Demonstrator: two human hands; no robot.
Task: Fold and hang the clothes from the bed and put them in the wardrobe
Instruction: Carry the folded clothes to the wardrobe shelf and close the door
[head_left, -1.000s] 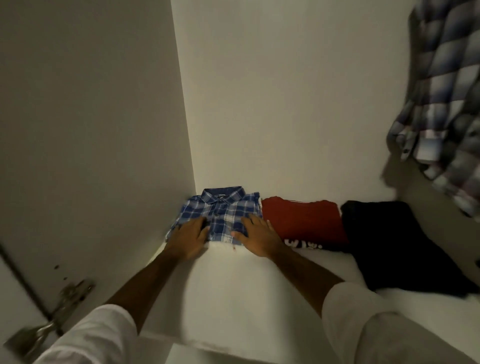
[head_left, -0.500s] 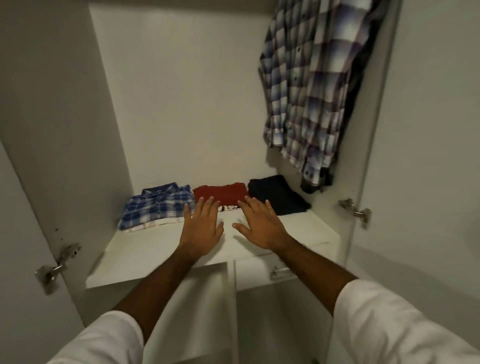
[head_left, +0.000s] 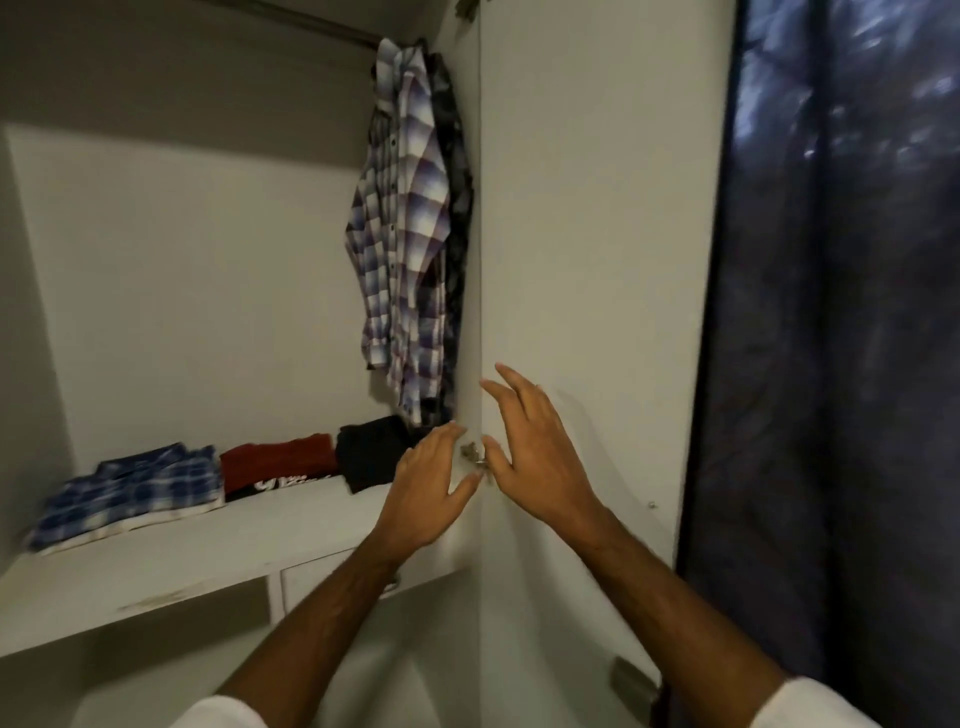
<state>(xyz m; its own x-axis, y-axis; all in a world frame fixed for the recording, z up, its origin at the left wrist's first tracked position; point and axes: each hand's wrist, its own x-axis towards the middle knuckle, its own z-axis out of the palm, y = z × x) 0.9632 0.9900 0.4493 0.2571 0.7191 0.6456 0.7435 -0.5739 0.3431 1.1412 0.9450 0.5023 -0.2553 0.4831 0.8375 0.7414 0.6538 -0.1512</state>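
Three folded garments lie in a row on the white wardrobe shelf (head_left: 218, 561): a blue plaid shirt (head_left: 135, 493) at the left, a red garment (head_left: 278, 460) in the middle, a black one (head_left: 371, 452) at the right. A purple-and-white plaid shirt (head_left: 405, 249) hangs from the rail at the wardrobe's right side, with a dark garment behind it. My left hand (head_left: 431, 488) and my right hand (head_left: 535, 447) are raised in the air with fingers spread, empty, in front of the open wardrobe door (head_left: 597, 260) near its hinge (head_left: 474, 453).
A dark blue curtain (head_left: 841, 338) hangs to the right of the door. Below the shelf is a small drawer (head_left: 322, 577). A second hinge plate (head_left: 631, 680) sits low on the door. The hanging rail (head_left: 311, 23) runs along the top.
Both hands left the blue plaid shirt, lifted off the shelf and moved right toward the door. The view swung right and pulled back from the shelf.
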